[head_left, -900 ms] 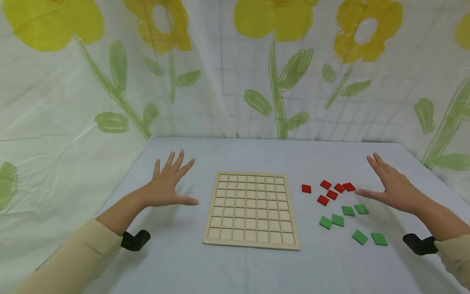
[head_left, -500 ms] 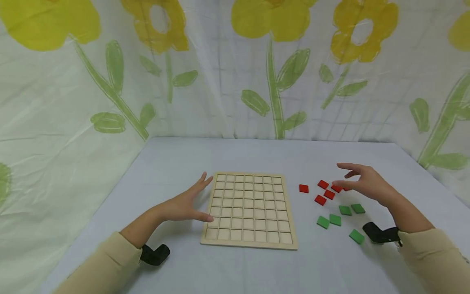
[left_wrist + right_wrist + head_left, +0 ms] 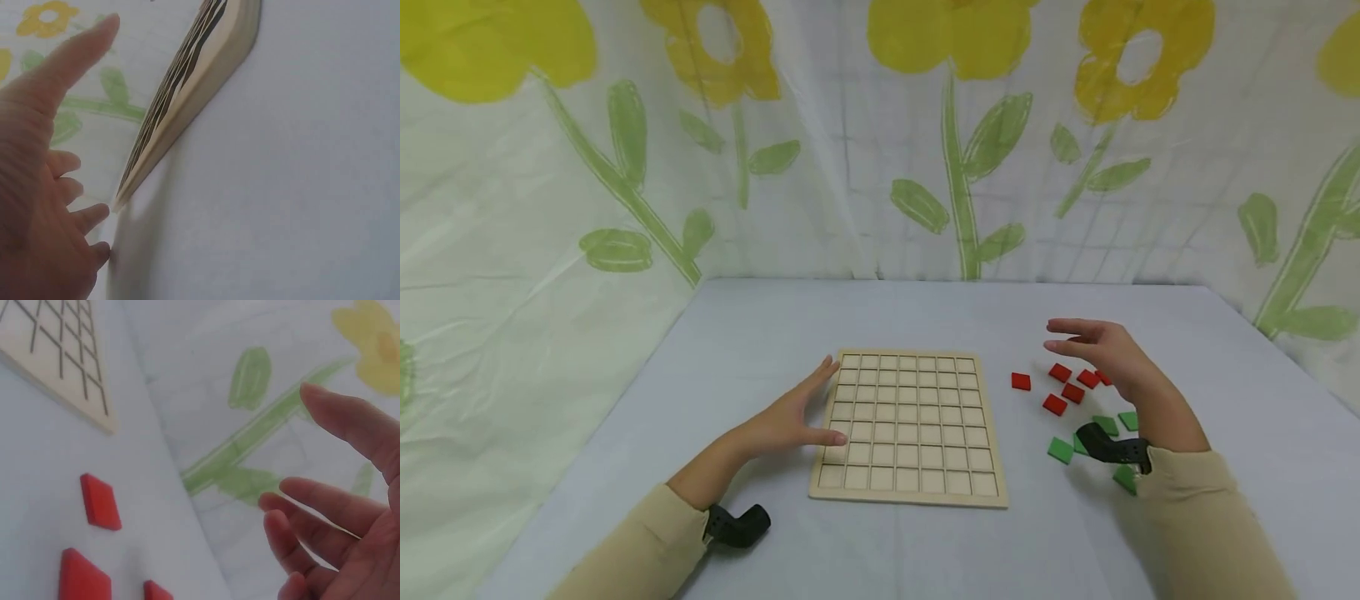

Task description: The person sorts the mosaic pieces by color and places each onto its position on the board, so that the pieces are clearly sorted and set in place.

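A pale wooden grid board (image 3: 907, 503) lies flat in the middle of the table. My left hand (image 3: 782, 423) is at its left edge, thumb and fingers spread, with the thumb overlapping the grid in the head view; in the left wrist view the board's side (image 3: 187, 106) lies beyond the fingers. Over the far side of the red square tiles (image 3: 1055, 405) hangs my right hand (image 3: 1108, 354), fingers loosely bent and nothing between them. The right wrist view shows a red tile (image 3: 101, 501) below this hand. Several green square tiles (image 3: 1061, 451) lie nearer, partly hidden by the right wrist.
A white-covered table (image 3: 775, 325) carries everything. Behind it hangs a white curtain (image 3: 835, 217) with painted yellow flowers. A black wrist camera (image 3: 739, 526) sits on the left wrist, another black camera (image 3: 1112, 446) on the right.
My left hand has come right and nearer, from beside the board to its left edge. The right hand has moved left from the table's right side to over the red tiles, its fingers bending.
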{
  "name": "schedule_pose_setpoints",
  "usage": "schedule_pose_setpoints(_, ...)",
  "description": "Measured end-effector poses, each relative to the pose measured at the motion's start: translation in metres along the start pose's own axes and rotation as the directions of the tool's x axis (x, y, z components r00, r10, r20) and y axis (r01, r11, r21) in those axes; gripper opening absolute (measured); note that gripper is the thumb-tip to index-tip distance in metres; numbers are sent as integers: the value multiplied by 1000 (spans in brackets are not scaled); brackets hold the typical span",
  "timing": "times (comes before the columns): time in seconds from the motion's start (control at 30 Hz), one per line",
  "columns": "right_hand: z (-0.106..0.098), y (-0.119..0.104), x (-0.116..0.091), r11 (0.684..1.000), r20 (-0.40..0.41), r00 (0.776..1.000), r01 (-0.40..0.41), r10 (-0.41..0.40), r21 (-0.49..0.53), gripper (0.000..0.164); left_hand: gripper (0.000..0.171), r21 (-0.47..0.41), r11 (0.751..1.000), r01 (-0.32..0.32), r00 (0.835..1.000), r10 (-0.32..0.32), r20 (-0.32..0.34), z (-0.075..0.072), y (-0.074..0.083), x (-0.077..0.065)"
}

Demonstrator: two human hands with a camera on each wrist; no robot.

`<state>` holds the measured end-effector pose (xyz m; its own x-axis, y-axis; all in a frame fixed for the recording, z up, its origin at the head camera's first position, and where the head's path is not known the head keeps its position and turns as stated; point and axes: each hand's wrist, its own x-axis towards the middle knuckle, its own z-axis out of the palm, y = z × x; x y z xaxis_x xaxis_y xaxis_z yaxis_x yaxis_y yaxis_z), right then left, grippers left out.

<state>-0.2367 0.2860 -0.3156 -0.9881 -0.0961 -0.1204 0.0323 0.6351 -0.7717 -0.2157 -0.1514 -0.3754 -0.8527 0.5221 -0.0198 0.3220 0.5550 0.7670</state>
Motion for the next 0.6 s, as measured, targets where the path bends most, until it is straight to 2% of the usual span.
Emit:
schedule_pose_setpoints(0.17,3,1,3,999,10,1000,-1,1,53,70,105,14,1000,14,998,-13,-55,2,-9,13)
schedule_pose_setpoints(0.33,8,9,6,998,19,1000,-15,13,63,66,100,25,999,28,998,-26,-59,4,-17,19)
schedule_pose_setpoints(0.6,21,15,15,998,69,997,-46,43,48,61,89,41,998,-49,998,50,-35,4,-24,23)
